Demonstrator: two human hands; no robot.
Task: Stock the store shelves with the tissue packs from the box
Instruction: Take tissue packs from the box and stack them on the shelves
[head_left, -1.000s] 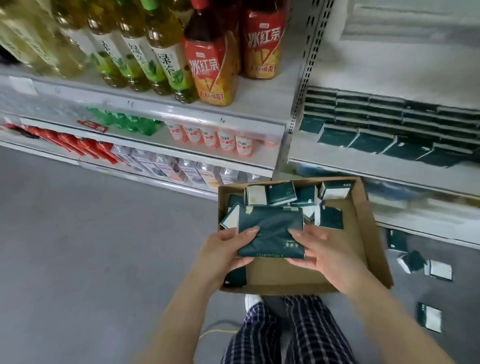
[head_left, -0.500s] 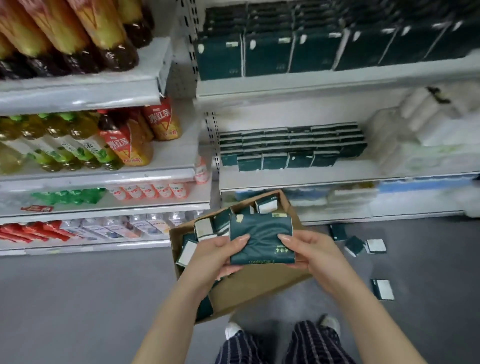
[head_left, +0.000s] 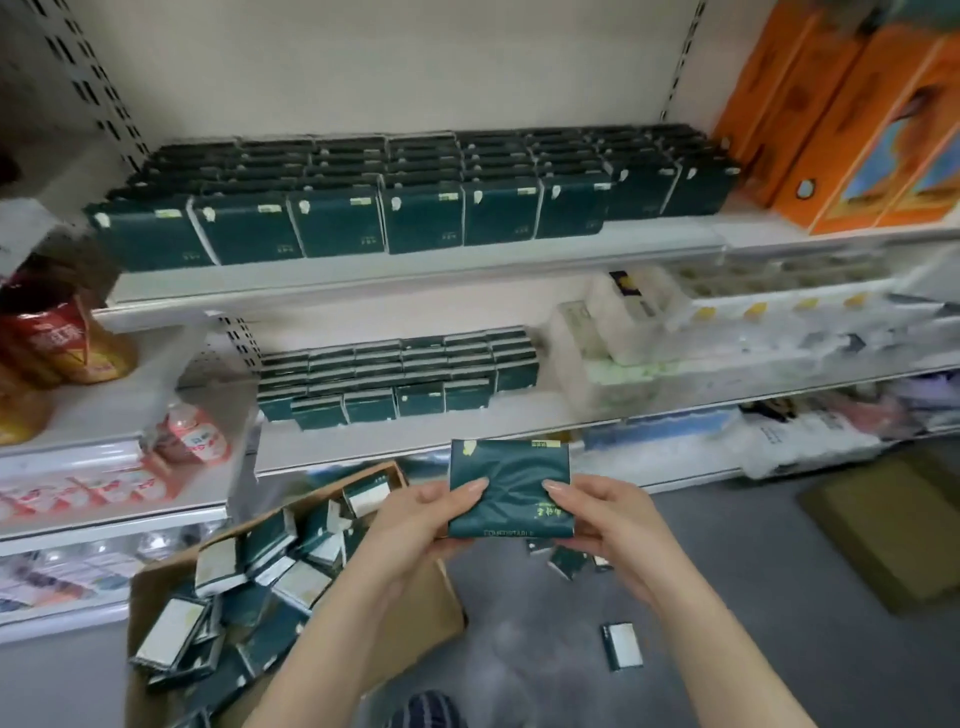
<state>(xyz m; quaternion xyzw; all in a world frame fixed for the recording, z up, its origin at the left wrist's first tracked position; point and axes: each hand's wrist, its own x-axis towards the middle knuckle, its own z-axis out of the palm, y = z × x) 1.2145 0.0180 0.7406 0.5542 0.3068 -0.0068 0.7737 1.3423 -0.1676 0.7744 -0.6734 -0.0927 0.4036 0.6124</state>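
Tissue packs line two shelves; box sits on floor.

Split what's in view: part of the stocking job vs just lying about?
Job:
- tissue pack, gripped by left hand and right hand
- cardboard box holding more packs
- upper-shelf packs
- lower-shelf packs

Lying about:
- floor packs, same kind, loose
- orange cartons
- drink bottles
- floor mat
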